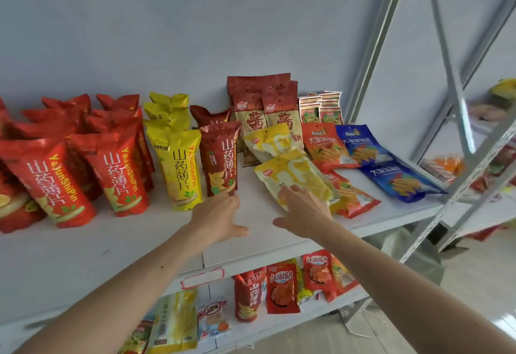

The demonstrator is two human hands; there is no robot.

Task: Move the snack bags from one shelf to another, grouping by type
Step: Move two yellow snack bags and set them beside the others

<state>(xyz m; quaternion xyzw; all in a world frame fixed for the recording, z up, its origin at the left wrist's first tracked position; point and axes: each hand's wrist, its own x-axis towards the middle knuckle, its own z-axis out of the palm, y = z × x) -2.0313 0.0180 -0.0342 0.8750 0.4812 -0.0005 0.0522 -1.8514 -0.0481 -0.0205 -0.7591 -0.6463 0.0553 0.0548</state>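
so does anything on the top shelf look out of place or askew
Mostly tidy by type. The front blue bag and front orange bag lie flat and slanted rather than propped like those behind them.

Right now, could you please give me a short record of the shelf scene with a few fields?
left hand: open, fingertips at the base of the dark red bag
right hand: open, fingers resting on the flat yellow bag
upper shelf: upright red bags, upright yellow bags, flat blue bags
lower shelf: mixed bags
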